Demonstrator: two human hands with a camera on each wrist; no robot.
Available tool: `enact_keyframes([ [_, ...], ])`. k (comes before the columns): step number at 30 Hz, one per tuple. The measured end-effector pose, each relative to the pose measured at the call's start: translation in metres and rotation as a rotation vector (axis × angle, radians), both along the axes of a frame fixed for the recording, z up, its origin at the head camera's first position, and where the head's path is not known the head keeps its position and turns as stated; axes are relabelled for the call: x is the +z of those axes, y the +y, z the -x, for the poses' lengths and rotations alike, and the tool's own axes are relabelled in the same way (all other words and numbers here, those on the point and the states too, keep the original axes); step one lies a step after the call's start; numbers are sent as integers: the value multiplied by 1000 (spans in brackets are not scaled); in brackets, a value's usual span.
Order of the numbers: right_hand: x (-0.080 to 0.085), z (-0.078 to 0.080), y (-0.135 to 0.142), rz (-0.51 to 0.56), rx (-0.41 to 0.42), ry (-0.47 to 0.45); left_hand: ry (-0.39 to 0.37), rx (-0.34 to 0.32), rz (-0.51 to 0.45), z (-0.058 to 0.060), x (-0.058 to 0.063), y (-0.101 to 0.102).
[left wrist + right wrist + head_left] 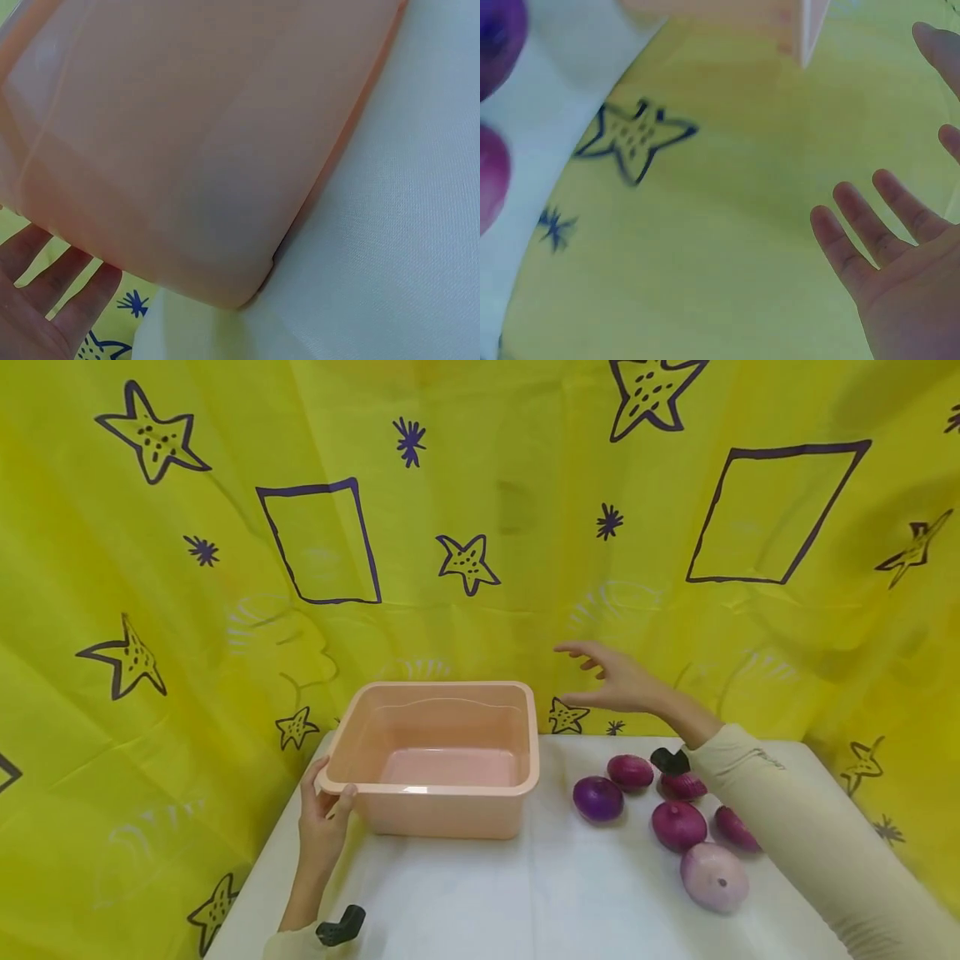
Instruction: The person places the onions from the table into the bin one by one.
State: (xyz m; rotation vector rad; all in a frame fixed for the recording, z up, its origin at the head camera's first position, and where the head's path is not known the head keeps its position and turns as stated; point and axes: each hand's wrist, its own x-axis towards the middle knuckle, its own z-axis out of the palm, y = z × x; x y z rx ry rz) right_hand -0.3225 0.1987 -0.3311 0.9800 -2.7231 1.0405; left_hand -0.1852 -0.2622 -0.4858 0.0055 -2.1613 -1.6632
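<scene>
A peach-coloured plastic basin [442,814] stands at the back of the white table. My left hand [322,827] holds its front left corner, thumb over the front rim and fingers along the left side. The left wrist view shows the basin's wall [172,157] close up, with fingers [86,300] against its edge. To the right of the basin, my right hand [618,681] is raised in the air, fingers spread and holding nothing. In the right wrist view that hand [907,277] appears in front of the yellow cloth, apart from the basin [727,11].
Several red onions [678,825] lie on the right of the white table [480,902], partly behind my right forearm. A paler onion [715,878] sits nearest the front. A yellow curtain [517,635] with drawn stars hangs behind the table's back edge.
</scene>
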Motion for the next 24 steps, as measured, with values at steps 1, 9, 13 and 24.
enact_keyframes([
  [1,-2,-1,8,-3,-13,2,-1,2,1,0,0,0],
  [9,-11,-23,76,-18,-124,-25,-3,-9,-24,-1,-3,0],
  [13,-16,-31,106,-39,-176,-19,11,-19,-27,1,-2,-1],
  [24,-44,-44,164,-92,-262,-4,16,-18,-22,2,-1,-3],
])
